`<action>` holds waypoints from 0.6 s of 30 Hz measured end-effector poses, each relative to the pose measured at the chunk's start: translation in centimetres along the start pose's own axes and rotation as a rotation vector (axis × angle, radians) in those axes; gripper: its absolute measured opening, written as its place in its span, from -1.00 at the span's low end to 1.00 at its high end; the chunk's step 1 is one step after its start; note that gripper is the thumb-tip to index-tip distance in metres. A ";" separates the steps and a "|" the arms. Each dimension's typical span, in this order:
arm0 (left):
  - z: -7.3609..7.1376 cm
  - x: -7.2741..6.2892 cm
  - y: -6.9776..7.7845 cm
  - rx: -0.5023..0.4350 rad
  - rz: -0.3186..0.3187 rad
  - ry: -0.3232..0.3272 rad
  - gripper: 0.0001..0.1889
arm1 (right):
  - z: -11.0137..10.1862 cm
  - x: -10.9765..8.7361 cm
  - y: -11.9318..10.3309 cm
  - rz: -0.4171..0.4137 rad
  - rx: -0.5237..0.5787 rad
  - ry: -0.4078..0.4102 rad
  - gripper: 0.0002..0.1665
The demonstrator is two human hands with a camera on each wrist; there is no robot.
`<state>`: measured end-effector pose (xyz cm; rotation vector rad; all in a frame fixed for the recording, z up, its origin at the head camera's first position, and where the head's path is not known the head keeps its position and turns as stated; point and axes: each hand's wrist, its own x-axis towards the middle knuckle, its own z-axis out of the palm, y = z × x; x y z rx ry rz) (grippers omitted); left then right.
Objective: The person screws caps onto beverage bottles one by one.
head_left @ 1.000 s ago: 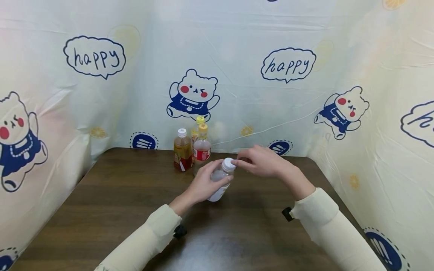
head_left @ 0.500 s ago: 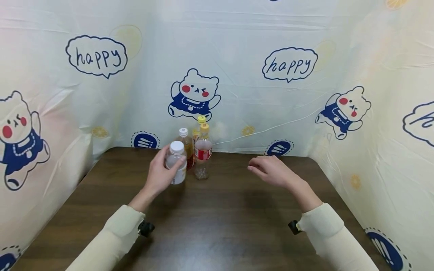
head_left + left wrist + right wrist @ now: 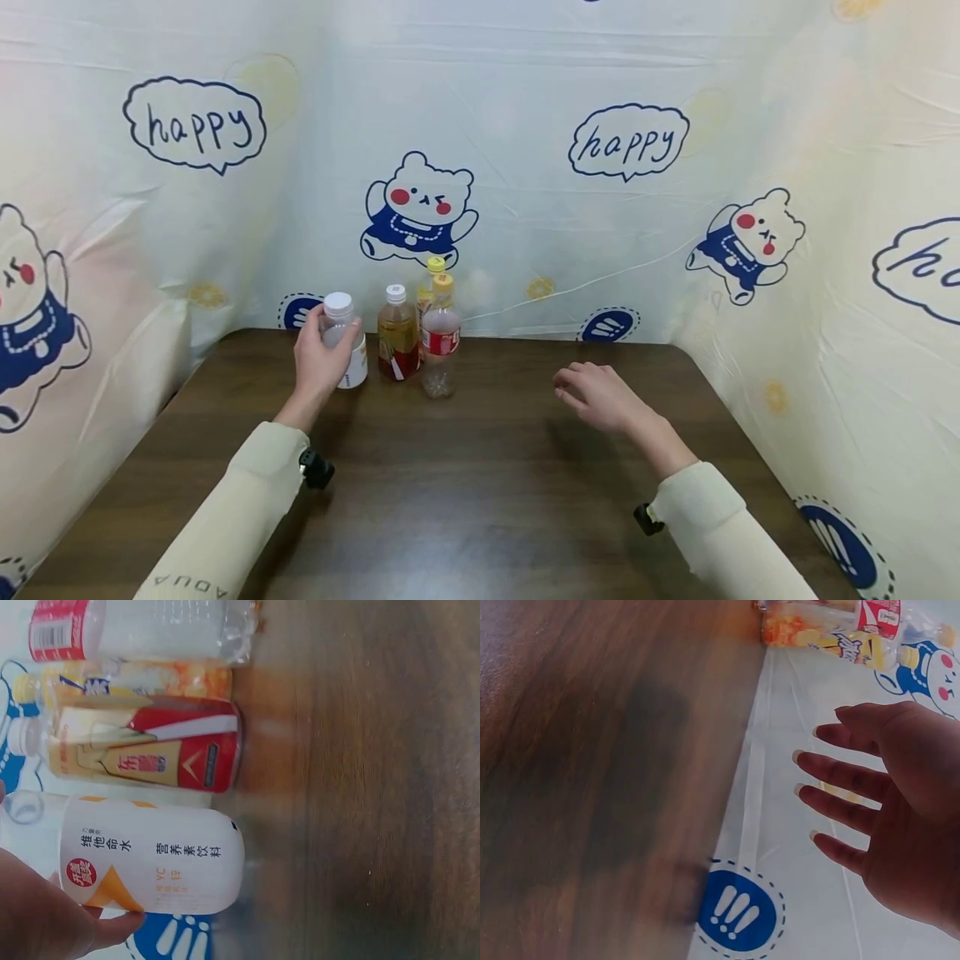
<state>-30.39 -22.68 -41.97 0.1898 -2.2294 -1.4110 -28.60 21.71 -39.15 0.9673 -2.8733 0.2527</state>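
Observation:
With fingers and thumb around its upper part, my left hand (image 3: pixel 318 365) grips a white-capped drink bottle (image 3: pixel 356 367) at the back left of the table. In the left wrist view this bottle (image 3: pixel 157 855) shows a white label with an orange patch; its base is at or just above the tabletop, I cannot tell which. Just right of it stands a brown drink bottle (image 3: pixel 397 337) with a white cap. My right hand (image 3: pixel 600 398) hovers over the right half of the table, holding nothing. Its fingers (image 3: pixel 847 814) hang loosely bent in the right wrist view.
Right of the brown drink stands a clear bottle (image 3: pixel 440 342) with a red label and yellow cap. Partly hidden behind it is another yellow-capped bottle (image 3: pixel 436 265). A printed curtain (image 3: pixel 517 192) hangs behind and beside the dark wooden table (image 3: pixel 465 492).
My left hand has carried the white-capped bottle from mid-table to the left end of the bottle row. My right hand has left the bottle's cap and moved slightly right and nearer.

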 end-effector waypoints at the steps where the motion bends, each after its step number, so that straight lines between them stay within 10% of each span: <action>1: 0.0 0.2 -0.1 0.001 -0.012 0.003 -0.27 | 0.0 0.0 0.0 0.003 0.001 0.000 -0.78; 11: -1.7 -0.4 -0.8 0.175 -0.026 -0.104 0.04 | -1.5 -0.2 0.6 0.050 -0.041 0.022 -0.67; 18: -3.2 -2.6 -0.1 0.487 0.397 -0.013 0.04 | -2.5 -1.2 1.1 0.102 -0.168 0.169 -0.27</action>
